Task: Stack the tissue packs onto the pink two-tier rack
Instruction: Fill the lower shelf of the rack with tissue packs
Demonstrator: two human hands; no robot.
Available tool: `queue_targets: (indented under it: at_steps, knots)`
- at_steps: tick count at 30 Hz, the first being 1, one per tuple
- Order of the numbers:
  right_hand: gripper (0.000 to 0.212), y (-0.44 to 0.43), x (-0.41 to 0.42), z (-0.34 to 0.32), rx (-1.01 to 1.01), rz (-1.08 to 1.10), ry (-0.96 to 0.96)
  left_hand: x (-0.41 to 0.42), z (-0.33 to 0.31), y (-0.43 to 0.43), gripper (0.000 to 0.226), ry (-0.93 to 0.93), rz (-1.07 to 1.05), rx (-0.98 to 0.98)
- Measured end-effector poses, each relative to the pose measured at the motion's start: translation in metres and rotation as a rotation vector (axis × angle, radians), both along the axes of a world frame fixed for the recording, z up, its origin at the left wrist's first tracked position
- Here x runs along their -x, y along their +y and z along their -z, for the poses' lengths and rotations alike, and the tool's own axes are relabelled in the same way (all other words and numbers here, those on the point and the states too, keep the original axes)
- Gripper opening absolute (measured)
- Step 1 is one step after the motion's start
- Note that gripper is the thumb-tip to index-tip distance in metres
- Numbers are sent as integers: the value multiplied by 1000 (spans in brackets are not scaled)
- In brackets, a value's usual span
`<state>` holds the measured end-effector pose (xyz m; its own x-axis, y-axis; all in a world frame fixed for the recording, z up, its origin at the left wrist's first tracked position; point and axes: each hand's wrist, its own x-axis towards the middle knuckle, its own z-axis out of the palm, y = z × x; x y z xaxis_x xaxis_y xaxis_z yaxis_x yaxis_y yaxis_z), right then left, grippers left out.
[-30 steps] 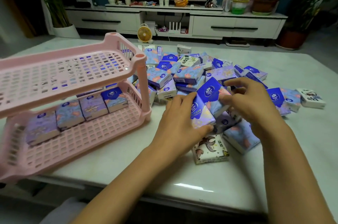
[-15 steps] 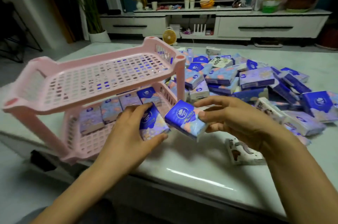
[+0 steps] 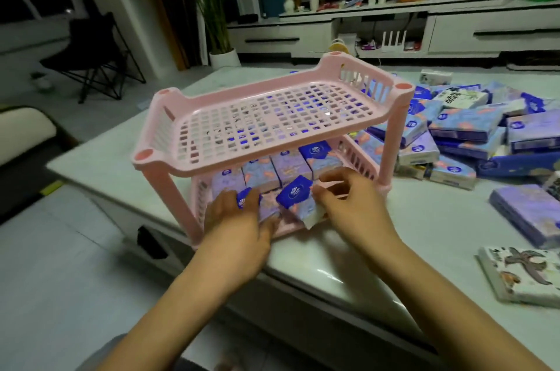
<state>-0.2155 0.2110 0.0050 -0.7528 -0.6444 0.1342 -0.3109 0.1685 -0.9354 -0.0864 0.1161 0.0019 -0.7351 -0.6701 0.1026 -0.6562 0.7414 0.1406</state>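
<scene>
Rack (image 3: 169, 167) lower tier: left hand (image 3: 233, 219) grips a pack (image 3: 245, 200) at front edge; right hand (image 3: 348, 201) pinches a second pack (image 3: 298, 199), tilted, just beside.

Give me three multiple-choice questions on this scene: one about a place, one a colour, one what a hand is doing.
1. Where is the loose pile of tissue packs? A on the floor; B on the table, right of the rack; C on the rack's top tier.
2. What colour is the rack? A green; B black; C pink.
3. What is the right hand doing? A pinching a blue-topped pack; B lying flat; C pointing away.
Answers: 1 B, the pile covers the tabletop beside the rack; 2 C, tiers and posts are pink; 3 A, it grips the pack's edge.
</scene>
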Motion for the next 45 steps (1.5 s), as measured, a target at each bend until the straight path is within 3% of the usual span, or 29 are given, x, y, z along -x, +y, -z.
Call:
queue_targets:
  at_steps: [2,9,11,13,16,20,25,29,35,37,39,42,45]
  knots:
    - [14,-9,0,2,-48,-24,130,0,4,-2,54,-67,-36,-25]
    - [24,-23,-8,7,-131,-104,339,-8,-6,16,59,-179,-77,227]
    - [27,-22,-9,7,-177,-163,385,-9,-2,14,61,-102,-46,286]
    - [29,-21,-11,7,-231,-204,432,-10,5,10,46,-37,-14,347]
    - [32,-20,-9,7,-256,-249,460,-10,5,17,36,-35,4,333]
    - [32,-19,-5,8,-279,-313,504,-8,13,18,50,-57,9,281]
    - [34,-19,-7,14,-297,-311,557,-9,19,16,36,-63,16,306]
    - [36,-18,-9,16,-299,-345,582,-10,16,15,30,47,-17,260]
    - [35,-17,-6,8,-294,-363,516,0,14,8,59,159,27,184]
    - [38,-17,5,2,-270,-270,465,7,10,7,79,104,45,81]
    - [41,-13,18,1,-320,-146,547,15,10,1,90,25,61,11]
    - [44,-6,28,3,-451,-90,711,27,14,-3,66,-124,122,-11]
    - [45,-6,26,5,-506,-139,750,31,16,-5,59,-177,156,-29]
